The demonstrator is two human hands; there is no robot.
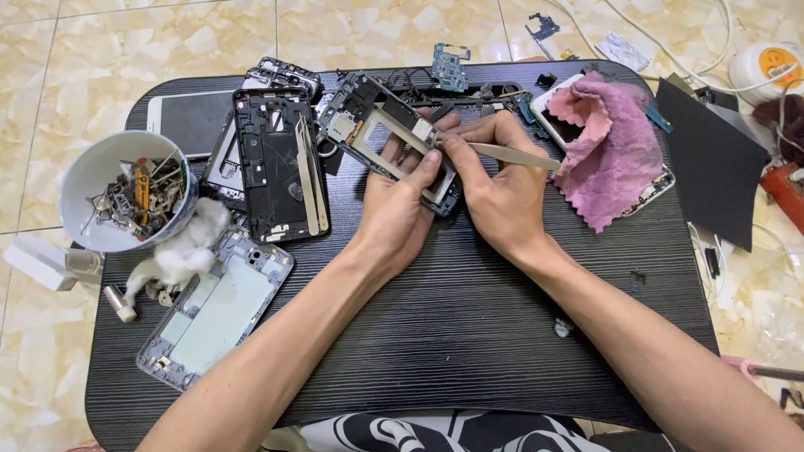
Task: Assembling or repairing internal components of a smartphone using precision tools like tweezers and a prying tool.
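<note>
The person is working at a dark, ribbed-grain bench (469,335) set on a marbled tile floor. The left hand (400,209) is gripping a stripped grey phone mid-frame with an open rectangular window (392,138), fingers curled under it and the thumb pressed on its lower edge, holding it tilted just above the bench near the middle. The right hand (501,188) is pinching a slim metal pair of tweezers (512,156) between thumb and forefinger, with the tip meeting the frame's lower corner; what the tip is touching is probably a tiny part or screw, but it is too small to tell. To do this well, the frame should be held steady, and the tip kept low and gently levered so it does not slip.

Beside the left forearm, a black phone housing (280,163) is carrying a second pair of tweezers. A white bowl of screws and metal scraps (126,201) is standing at the bench's left edge, and a pink cloth (607,146) is covering another phone on the right. No packages, labels or signs are showing clearly.
</note>
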